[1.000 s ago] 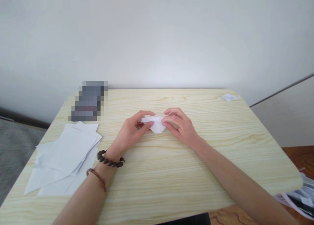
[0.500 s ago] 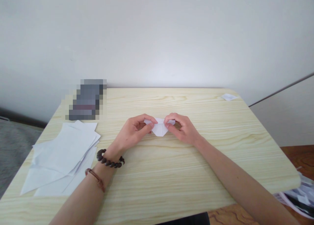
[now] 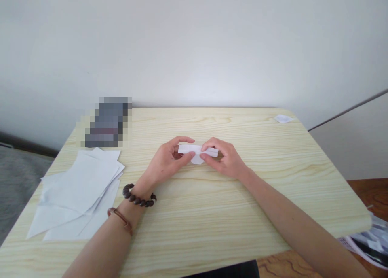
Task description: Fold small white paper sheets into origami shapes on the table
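Observation:
Between my two hands, over the middle of the table, is a small folded piece of white paper (image 3: 197, 160). It has a long flat band across the top and a narrower tapered part below. My left hand (image 3: 169, 158) holds its left side, thumb pressed on the front and index finger lifted off above the top edge. With thumb and index finger, my right hand (image 3: 224, 156) pinches the right half of the band. The other fingers of both hands are partly hidden behind the paper.
Loose white paper sheets (image 3: 75, 185) lie overlapping on the table's left. Behind them is a dark, pixelated flat object (image 3: 106, 122). A small folded white paper (image 3: 284, 118) lies at the far right corner of the wooden table (image 3: 188, 229). A black edge (image 3: 230, 270) shows at the bottom.
The paper's upper part now shows as a wide band, and less of the tapered part is visible below. My left index finger has lifted off the paper; the right hand keeps its pinch.

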A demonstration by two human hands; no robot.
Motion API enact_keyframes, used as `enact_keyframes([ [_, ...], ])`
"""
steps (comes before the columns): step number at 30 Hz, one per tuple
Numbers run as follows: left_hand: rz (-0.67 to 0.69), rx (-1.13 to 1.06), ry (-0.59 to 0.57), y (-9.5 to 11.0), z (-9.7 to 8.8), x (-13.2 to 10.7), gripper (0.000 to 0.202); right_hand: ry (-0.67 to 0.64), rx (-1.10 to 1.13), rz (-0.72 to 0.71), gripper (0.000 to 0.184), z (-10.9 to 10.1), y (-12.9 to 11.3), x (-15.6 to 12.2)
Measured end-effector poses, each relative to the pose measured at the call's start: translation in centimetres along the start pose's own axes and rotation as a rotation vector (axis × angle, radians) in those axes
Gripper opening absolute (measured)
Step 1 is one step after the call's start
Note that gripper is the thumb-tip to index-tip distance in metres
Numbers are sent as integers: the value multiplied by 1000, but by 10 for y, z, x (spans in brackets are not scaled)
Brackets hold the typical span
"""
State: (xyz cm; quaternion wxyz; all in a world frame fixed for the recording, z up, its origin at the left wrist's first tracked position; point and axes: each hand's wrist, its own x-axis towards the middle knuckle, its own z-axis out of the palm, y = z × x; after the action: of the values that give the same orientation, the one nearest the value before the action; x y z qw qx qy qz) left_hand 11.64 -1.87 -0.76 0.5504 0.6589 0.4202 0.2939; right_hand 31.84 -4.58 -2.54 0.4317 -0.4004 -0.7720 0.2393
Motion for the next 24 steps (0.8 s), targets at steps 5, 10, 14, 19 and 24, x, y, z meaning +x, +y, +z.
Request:
enact_keyframes([
  [5,2,44,-15,2,1,-1,30,37,37,113,25,1,1,-2],
  [10,-18,75,7,4,3,-1,29,-42,-8,139,10,-1,-2,0],
  [14,5,151,34,4,5,-2,29,-42,-57,109,9,-1,-3,1],
  [19,2,232,49,3,6,-2,27,-47,-33,155,11,-1,-4,0],
  [24,-5,127,-57,3,-2,-1,31,-72,113,309,17,-5,-5,1],
])
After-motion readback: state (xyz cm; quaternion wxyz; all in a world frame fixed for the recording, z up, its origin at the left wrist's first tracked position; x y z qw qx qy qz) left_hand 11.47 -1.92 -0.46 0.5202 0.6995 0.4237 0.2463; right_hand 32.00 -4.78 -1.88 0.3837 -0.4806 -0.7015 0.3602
